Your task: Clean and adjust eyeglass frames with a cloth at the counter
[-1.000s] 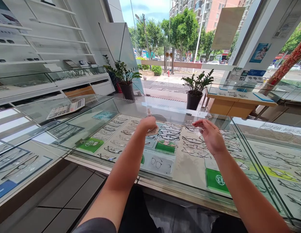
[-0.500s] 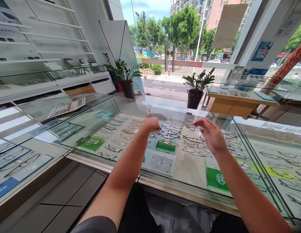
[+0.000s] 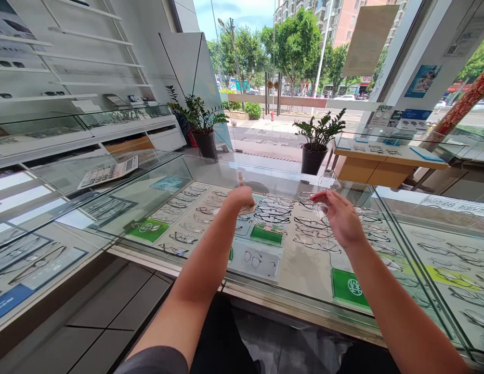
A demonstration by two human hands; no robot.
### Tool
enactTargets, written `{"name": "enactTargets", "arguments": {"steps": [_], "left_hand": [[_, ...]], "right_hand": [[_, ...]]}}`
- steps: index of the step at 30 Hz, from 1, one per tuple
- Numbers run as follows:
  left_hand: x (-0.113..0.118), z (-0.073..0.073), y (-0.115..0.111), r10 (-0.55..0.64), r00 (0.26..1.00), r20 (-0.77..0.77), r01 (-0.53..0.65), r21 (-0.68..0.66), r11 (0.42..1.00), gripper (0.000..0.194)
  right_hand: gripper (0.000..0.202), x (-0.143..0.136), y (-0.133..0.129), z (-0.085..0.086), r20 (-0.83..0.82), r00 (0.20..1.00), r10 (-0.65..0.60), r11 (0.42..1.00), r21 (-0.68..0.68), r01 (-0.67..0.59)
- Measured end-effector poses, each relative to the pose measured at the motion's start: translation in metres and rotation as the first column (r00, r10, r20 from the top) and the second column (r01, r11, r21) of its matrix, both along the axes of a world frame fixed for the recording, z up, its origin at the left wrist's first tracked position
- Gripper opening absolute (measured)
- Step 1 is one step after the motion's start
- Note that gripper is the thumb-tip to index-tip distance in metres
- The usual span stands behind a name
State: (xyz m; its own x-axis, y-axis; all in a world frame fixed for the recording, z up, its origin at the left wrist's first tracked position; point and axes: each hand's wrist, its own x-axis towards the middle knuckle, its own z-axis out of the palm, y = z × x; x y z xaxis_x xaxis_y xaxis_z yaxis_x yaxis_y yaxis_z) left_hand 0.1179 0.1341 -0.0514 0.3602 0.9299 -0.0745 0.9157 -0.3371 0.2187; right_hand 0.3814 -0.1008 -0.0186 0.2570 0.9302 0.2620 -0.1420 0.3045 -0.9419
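My right hand (image 3: 342,215) pinches a pair of thin-framed eyeglasses (image 3: 330,181) above the glass counter (image 3: 308,270). One round, clear lens stands above the fingers, the other hangs below them. My left hand (image 3: 240,198) is bent over the counter at the left, its fingers turned away and hidden behind the hand and wrist. A small spray bottle (image 3: 240,178) shows just beyond that hand. Whether the fingers touch the bottle, I cannot make out. Rows of eyeglass frames (image 3: 272,214) lie under the glass between my hands.
A calculator (image 3: 109,172) lies on the counter at the left. Green cards (image 3: 147,230) and a grey glasses picture card (image 3: 258,261) are inside the case. Two potted plants (image 3: 314,156) stand beyond it, before the glass front. A wooden display table (image 3: 376,169) is at the back right.
My left hand has shifted slightly left, beside the spray bottle, which stays about where it was. The right hand and the eyeglasses have hardly moved.
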Motion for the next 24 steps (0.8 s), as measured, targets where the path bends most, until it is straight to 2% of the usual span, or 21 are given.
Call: {"name": "enactTargets", "arguments": {"steps": [3, 8, 15, 24], "left_hand": [[0.002, 0.003, -0.002, 0.033, 0.997, -0.075, -0.04, -0.095, 0.995, 0.014], [0.002, 0.009, -0.003, 0.032, 0.994, -0.104, -0.045, -0.124, 0.991, 0.013], [-0.006, 0.012, -0.007, -0.009, 0.998, -0.059, 0.005, -0.068, 0.998, 0.038], [-0.005, 0.014, -0.007, -0.018, 0.999, -0.028, 0.014, -0.144, 0.99, 0.026]], "right_hand": [[0.028, 0.0, 0.0, 0.0, 0.008, 1.0, 0.003, 1.0, 0.003, -0.003], [0.028, 0.001, 0.001, -0.002, 0.017, 1.0, 0.01, 1.0, 0.011, -0.01], [0.029, 0.0, 0.001, -0.002, 0.006, 1.0, 0.014, 1.0, 0.006, -0.014], [0.028, 0.0, 0.002, -0.003, 0.052, 0.999, 0.003, 1.0, 0.009, -0.003]]}}
